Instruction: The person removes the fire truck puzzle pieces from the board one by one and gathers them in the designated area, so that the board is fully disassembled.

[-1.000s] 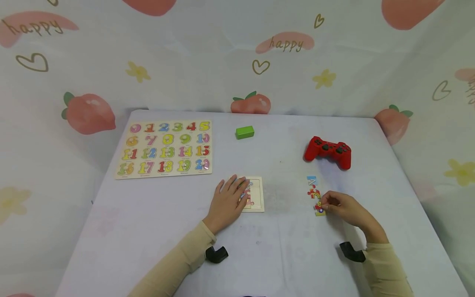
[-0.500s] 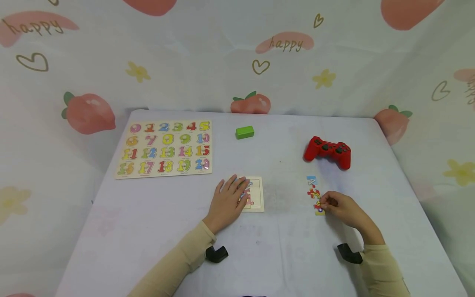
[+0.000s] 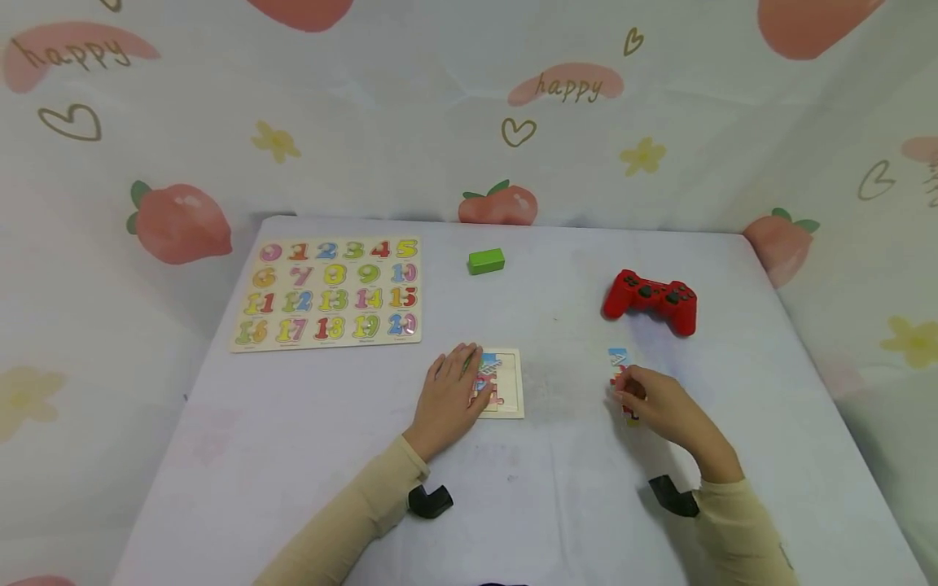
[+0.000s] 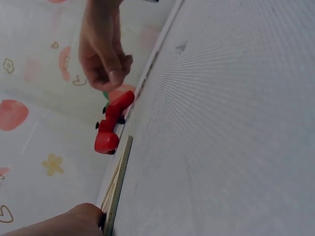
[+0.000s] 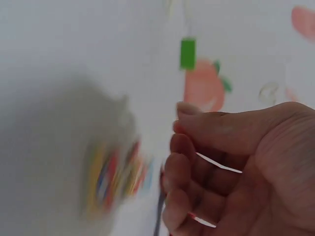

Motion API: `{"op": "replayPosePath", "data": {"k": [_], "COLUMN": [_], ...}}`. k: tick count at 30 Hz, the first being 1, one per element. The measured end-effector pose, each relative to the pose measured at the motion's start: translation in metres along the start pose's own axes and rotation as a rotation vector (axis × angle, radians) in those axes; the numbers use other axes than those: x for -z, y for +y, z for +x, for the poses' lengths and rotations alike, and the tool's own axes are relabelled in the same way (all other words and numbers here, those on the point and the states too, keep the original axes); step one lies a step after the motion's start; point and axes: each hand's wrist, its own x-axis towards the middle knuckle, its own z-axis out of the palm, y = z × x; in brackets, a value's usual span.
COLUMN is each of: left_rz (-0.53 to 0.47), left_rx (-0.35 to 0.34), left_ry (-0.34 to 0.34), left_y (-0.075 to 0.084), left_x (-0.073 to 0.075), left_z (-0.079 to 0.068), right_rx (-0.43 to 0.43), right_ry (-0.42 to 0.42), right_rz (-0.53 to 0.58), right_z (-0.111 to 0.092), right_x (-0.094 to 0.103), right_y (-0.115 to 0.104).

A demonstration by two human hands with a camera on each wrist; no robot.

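My left hand [image 3: 445, 399] lies with extended fingers over the left part of a small wooden jigsaw tray [image 3: 520, 382]. Colourful joined pieces [image 3: 487, 370] show beside those fingers; the tray's right part is bare. My right hand [image 3: 663, 407] hovers over a column of loose puzzle pieces [image 3: 619, 356], hiding its middle. In the right wrist view the thumb meets the curled fingers [image 5: 177, 169], nothing visible between them, and the blurred puzzle pieces [image 5: 115, 177] lie apart from the hand. The left wrist view shows the tray's edge [image 4: 118, 182] under the left hand.
A red game controller [image 3: 650, 301] lies behind the puzzle pieces. A green block [image 3: 486, 261] sits at the back middle. To the back left is a wooden number board [image 3: 326, 295]. A patterned cloth [image 3: 410, 122] hangs behind the white table [image 3: 513, 505].
My right hand has left the lower pieces' right edge and moved up and leftward over the column. The left hand stays on the tray, its fingers shifted slightly left, uncovering more of the pieces.
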Motion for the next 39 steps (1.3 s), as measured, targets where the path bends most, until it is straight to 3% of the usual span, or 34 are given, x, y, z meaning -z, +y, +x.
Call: {"op": "replayPosePath", "data": {"k": [7, 11, 15, 23, 39], "left_rz": [-0.003, 0.003, 0.018, 0.032, -0.015], "left_rx": [0.031, 0.036, 0.033, 0.043, 0.078], "left_ry": [0.023, 0.019, 0.006, -0.011, 0.060], "left_y": [0.001, 0.003, 0.004, 0.004, 0.002], "left_x": [0.001, 0.001, 0.001, 0.001, 0.002], "left_z": [-0.001, 0.000, 0.001, 0.001, -0.002], "right_rx": [0.204, 0.218, 0.190, 0.118, 0.153], "right_ry": [0.083, 0.064, 0.066, 0.035, 0.080], "right_rz": [0.063, 0.018, -0.061, -0.087, -0.060], "right_z": [0.043, 0.068, 0.083, 0.091, 0.093], "right_x": [-0.041, -0.067, -0.080, -0.088, -0.093], "right_y": [-0.047, -0.071, -0.089, -0.099, -0.103]}}
